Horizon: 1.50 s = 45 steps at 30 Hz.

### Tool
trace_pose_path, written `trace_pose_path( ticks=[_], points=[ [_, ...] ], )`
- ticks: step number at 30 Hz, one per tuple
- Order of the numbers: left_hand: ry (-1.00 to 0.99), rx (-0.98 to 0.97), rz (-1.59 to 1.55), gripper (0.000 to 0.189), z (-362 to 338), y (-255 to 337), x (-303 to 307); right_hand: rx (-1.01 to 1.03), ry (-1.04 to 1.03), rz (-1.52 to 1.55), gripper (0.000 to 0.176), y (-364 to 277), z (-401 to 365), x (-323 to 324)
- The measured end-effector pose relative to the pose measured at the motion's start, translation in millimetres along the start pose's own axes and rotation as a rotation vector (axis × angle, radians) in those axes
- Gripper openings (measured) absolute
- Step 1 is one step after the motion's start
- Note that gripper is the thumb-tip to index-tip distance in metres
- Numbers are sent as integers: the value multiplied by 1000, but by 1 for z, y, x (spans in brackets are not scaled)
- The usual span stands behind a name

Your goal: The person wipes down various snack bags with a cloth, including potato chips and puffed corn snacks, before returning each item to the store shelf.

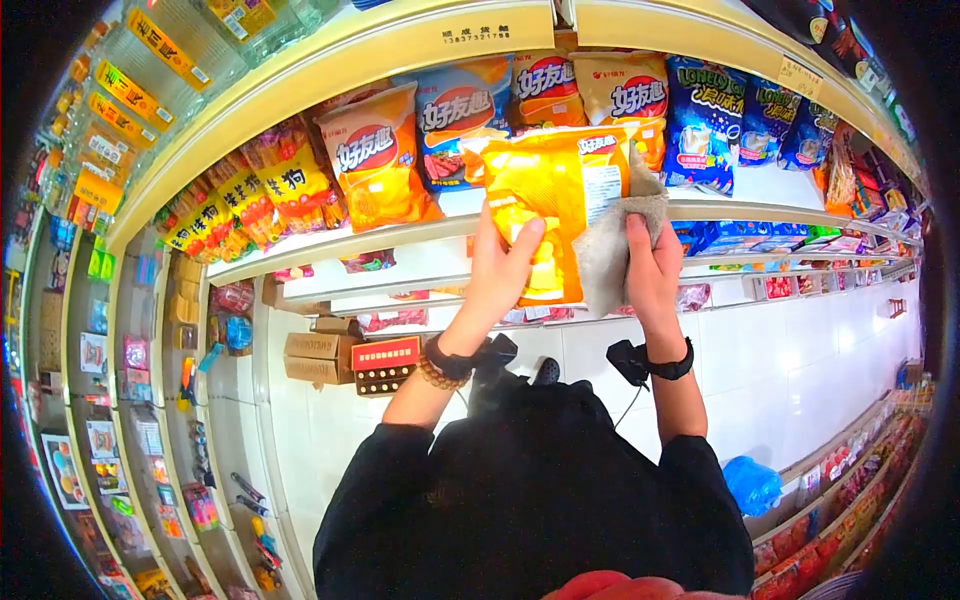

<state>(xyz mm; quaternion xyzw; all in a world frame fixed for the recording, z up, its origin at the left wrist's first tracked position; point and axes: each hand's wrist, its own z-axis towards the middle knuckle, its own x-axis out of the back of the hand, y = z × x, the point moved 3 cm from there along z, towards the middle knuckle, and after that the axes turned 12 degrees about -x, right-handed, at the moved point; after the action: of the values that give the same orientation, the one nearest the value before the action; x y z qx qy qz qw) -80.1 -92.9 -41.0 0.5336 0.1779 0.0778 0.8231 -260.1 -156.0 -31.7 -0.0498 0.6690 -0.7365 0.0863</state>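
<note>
An orange chip bag (540, 185) is held up in front of the shelf, its printed back panel turned partly toward me. My left hand (503, 262) grips the bag at its lower left, thumb across the front. A grey cloth (603, 262) lies against the bag's right side. My right hand (652, 268) is closed on this cloth, thumb on top; its other fingers are hidden behind. Right behind the held bag stand more chip bags (375, 160) in a row.
Blue snack bags (705, 130) stand at the right of the white shelf (380, 238), yellow-labelled packs (250, 205) at its left. Bottles (160, 50) fill the upper left. Cardboard boxes (318, 357) and a blue plastic bag (752, 486) rest on the floor.
</note>
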Motion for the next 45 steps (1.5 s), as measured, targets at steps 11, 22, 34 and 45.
trace_pose_path(
  ticks=[11, 22, 34, 45],
  points=[
    [-28, -76, 56, 48, -4, 5, -8, 487, -216, -616, 66, -51, 3, -25],
    [112, -161, 227, 38, 12, 23, 20, 647, -519, -847, 69, -21, -34, -37],
    [-33, -128, 257, 44, -6, 11, 3, 518, -360, -740, 64, -60, 6, -29],
    [307, -231, 196, 40, 21, 18, 34, 543, -627, -736, 65, -2, -44, -42]
  ],
)
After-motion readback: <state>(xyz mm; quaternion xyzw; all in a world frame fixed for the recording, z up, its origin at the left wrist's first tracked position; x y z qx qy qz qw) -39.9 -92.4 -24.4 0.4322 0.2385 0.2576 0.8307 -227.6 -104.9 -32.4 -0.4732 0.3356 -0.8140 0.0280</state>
